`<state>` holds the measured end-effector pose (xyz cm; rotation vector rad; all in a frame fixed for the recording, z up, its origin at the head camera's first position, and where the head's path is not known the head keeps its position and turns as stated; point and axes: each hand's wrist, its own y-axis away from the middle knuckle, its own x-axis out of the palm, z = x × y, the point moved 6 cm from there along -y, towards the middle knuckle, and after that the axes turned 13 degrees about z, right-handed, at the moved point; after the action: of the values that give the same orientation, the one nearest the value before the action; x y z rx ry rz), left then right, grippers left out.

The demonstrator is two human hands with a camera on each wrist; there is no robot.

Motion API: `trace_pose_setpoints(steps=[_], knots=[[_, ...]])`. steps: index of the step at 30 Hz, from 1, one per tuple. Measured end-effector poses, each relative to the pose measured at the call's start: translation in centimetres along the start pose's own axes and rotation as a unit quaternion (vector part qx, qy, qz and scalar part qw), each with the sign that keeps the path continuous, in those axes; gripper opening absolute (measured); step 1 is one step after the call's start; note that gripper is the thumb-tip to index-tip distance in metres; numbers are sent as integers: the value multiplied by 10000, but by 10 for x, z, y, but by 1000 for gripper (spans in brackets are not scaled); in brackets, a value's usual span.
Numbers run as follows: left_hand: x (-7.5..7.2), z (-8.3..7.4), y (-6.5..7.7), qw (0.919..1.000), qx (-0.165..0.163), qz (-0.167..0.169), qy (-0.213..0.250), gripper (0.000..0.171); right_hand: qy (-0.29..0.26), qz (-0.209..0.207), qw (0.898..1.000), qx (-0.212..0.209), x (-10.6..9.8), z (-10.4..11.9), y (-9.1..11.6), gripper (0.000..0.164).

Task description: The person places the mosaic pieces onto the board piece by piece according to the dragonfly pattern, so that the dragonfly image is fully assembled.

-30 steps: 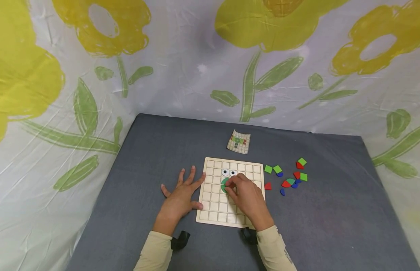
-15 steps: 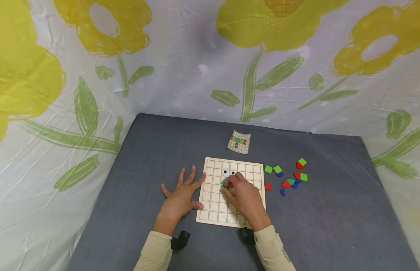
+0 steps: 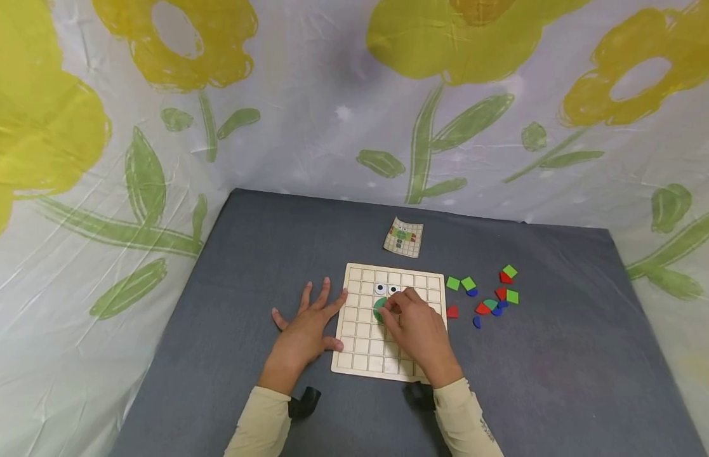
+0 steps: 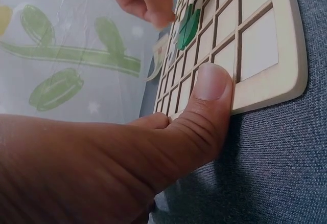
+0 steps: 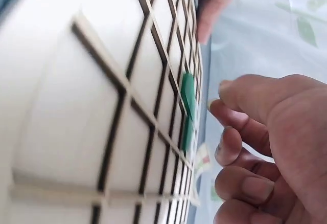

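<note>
A wooden grid board lies on the dark cloth. Two eye tiles sit in its upper middle, and below them green rounded pieces form part of a disc. My left hand lies spread at the board's left edge; its thumb rests on the frame. Over the board is my right hand, thumb and fingers curled close beside the green pieces. In the right wrist view the thumb tip and index fingertip are near each other, and nothing shows between them.
Right of the board lie loose pieces: lime squares, red wedges, blue half-rounds and a green quarter. A picture card with a coloured figure lies behind the board. A flower-printed curtain surrounds the table.
My right hand dips slightly left over the green pieces, then shifts a little back right, showing more of them. My left hand stays in place.
</note>
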<state>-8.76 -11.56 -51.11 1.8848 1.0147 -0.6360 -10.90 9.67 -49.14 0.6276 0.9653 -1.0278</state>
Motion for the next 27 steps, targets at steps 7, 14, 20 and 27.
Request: trace_pose_setpoints(steps=[7,14,20,27], knots=[[-1,-1,0,10000,-28,38,42,105,-354,-228,9974,580,-21,-38,11,12],[0,0,0,10000,-26,29,18,105,-464,-688,9893,1200,-44,-90,37,14],[0,-1,0,10000,-14,-28,-8,105,-101,-1150,9798,1634,-65,-121,50,16],[-1,-1,1,10000,-36,-7,30,105,-11,-1204,9752,1856,-71,-140,60,16]])
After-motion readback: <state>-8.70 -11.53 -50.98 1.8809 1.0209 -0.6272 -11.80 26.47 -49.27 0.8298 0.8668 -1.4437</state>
